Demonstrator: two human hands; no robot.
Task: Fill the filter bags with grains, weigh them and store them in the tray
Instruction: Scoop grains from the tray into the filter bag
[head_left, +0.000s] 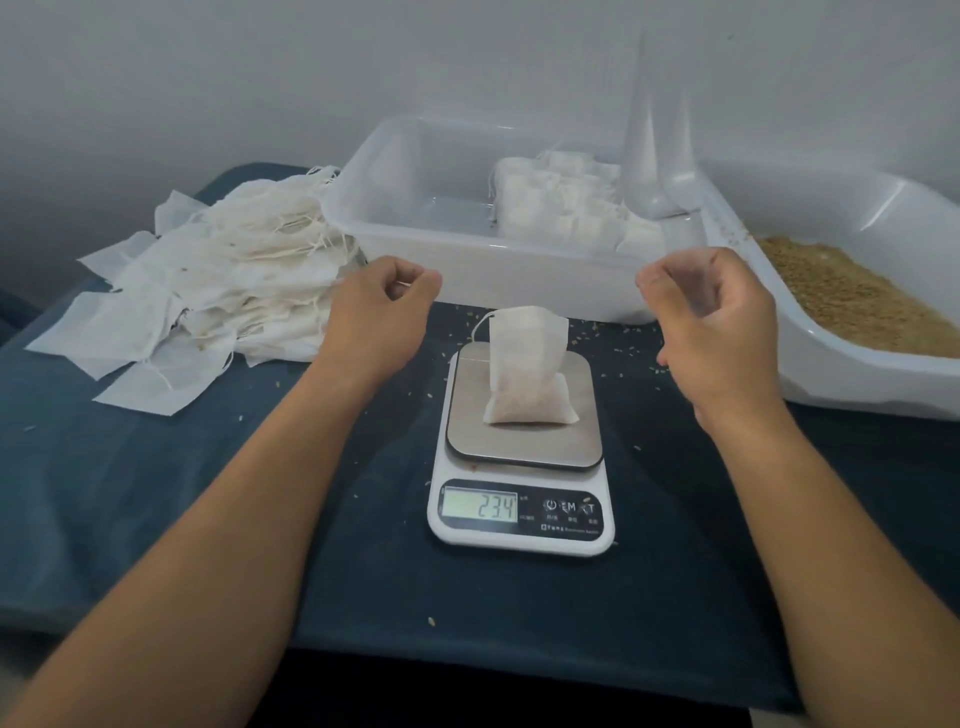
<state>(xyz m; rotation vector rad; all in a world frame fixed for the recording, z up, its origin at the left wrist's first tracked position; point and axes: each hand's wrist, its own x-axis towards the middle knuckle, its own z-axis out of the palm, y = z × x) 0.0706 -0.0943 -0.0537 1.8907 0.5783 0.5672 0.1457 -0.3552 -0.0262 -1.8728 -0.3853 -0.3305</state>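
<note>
A white filter bag partly filled with grains stands upright on the steel plate of a digital scale, whose display reads 23.4. My left hand hovers to the bag's upper left and my right hand to its upper right. Both have curled fingers, touch nothing and show nothing held. Behind the scale, a clear plastic tray holds several filled bags on its right side. Brown grains lie in a white tub at the right.
A heap of empty filter bags with strings lies at the left on the dark blue cloth. Loose grains are scattered around the scale. A clear funnel-like cone stands at the tray's right end. A wall is close behind.
</note>
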